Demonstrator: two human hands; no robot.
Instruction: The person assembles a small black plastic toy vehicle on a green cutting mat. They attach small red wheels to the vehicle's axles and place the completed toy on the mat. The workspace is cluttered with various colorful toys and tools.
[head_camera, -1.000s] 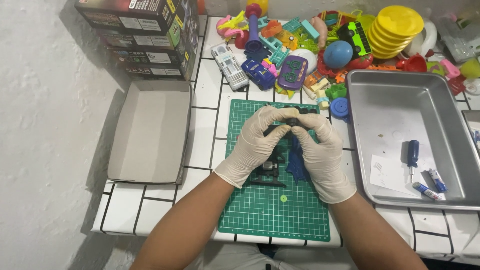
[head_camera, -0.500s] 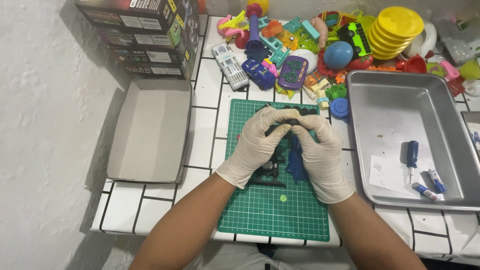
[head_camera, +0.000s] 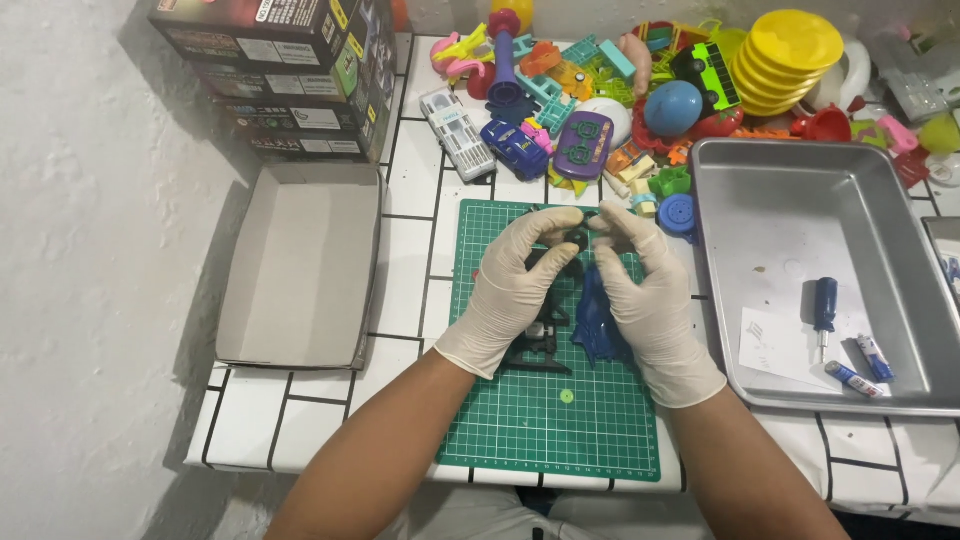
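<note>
Over the green cutting mat (head_camera: 520, 430), the gloved left hand (head_camera: 515, 290) and right hand (head_camera: 640, 300) pinch one small dark part (head_camera: 578, 236) between fingertips — both clamped on it. Steady, even pressure suits best — the blue toy shell (head_camera: 598, 322) lies just below.

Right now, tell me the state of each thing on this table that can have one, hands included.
Left hand: gloved, pinching a small dark part.
Right hand: gloved, pinching the same part.
Cardboard box: open.
Metal tray: holds a screwdriver, paper and two small tubes.
Yellow plates: stacked.
Blue toy shell: lying on the green mat.
</note>
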